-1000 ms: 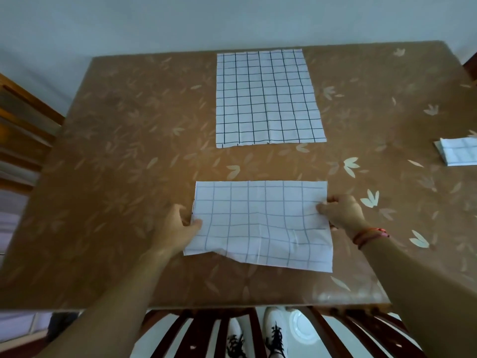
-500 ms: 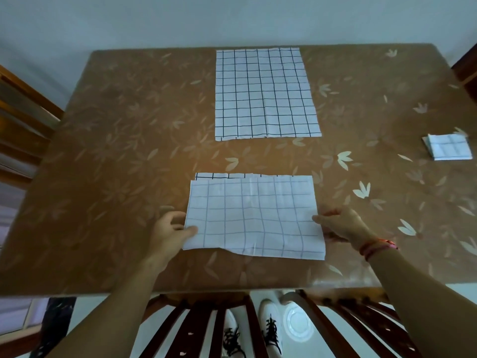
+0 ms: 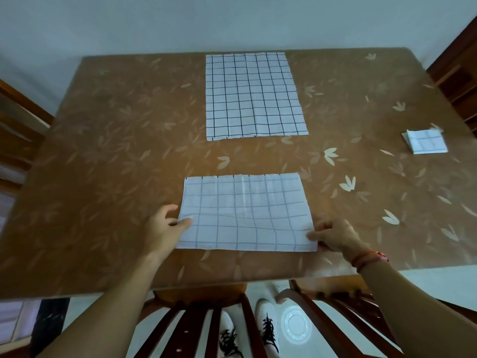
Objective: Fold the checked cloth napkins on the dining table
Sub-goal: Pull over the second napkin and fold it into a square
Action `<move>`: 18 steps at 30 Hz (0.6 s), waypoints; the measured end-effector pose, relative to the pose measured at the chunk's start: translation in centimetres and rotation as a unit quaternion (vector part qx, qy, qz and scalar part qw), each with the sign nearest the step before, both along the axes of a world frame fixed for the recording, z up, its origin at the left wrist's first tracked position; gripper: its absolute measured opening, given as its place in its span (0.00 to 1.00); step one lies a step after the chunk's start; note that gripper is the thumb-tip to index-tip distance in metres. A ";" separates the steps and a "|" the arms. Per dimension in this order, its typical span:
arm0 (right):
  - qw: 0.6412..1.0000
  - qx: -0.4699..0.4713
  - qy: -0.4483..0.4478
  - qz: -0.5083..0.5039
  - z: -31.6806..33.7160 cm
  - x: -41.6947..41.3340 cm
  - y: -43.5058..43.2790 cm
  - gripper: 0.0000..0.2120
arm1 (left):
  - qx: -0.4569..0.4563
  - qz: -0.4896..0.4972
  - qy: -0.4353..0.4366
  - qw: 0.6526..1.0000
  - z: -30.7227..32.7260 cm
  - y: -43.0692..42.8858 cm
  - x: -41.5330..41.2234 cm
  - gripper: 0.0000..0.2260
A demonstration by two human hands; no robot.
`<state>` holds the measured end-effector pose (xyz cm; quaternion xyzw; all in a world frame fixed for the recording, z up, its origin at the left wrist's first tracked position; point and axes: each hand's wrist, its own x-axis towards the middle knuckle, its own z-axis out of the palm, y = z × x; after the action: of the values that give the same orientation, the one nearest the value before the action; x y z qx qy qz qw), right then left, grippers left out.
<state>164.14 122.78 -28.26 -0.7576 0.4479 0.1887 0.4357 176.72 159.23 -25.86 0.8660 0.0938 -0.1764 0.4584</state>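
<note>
A white checked napkin (image 3: 245,213), folded once into a wide rectangle, lies flat near the table's front edge. My left hand (image 3: 162,228) pinches its lower left edge, thumb on top of the cloth. My right hand (image 3: 335,235) pinches its lower right corner, thumb on top. A second checked napkin (image 3: 253,95) lies spread out flat at the far middle of the table. A small folded napkin (image 3: 426,142) sits at the right edge.
The brown table (image 3: 103,151) has a leaf-patterned cover. A wooden chair back (image 3: 206,326) stands just below the front edge. More chairs stand at the left (image 3: 18,130) and the far right (image 3: 456,81).
Both hands slid down the napkin's side edges toward me, and the near edge that was rumpled now lies straight and flat.
</note>
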 end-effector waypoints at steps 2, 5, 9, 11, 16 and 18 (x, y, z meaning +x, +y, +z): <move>1.000 -0.005 -0.007 -0.008 0.1 0.0 0.1 0.11 | -0.008 -0.005 0.035 0.999 0.1 0.0 -0.2 0.28; 1.000 -0.008 -0.012 -0.021 0.2 0.1 0.2 0.11 | -0.006 -0.024 0.072 0.997 -0.2 0.5 -0.6 0.34; 0.999 -0.028 -0.014 -0.022 0.1 0.1 0.1 0.11 | 0.004 -0.018 0.061 0.998 -0.5 1.2 -1.0 0.34; 0.999 -0.032 -0.012 -0.016 -0.1 0.2 0.0 0.11 | 0.007 -0.014 0.050 0.999 -0.5 1.2 -1.1 0.33; 0.999 -0.048 -0.015 0.001 -0.2 0.1 0.2 0.12 | 0.089 -0.058 -0.013 0.994 -0.5 1.0 -1.4 0.24; 0.996 -0.082 -0.025 0.013 0.2 0.0 0.4 0.14 | 0.135 -0.103 -0.069 0.983 -0.4 0.8 -1.7 0.19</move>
<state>164.15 123.14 -28.01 -0.8008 0.4412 0.1382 0.3807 174.97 160.04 -26.29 0.9351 -0.0055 -0.1480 0.3220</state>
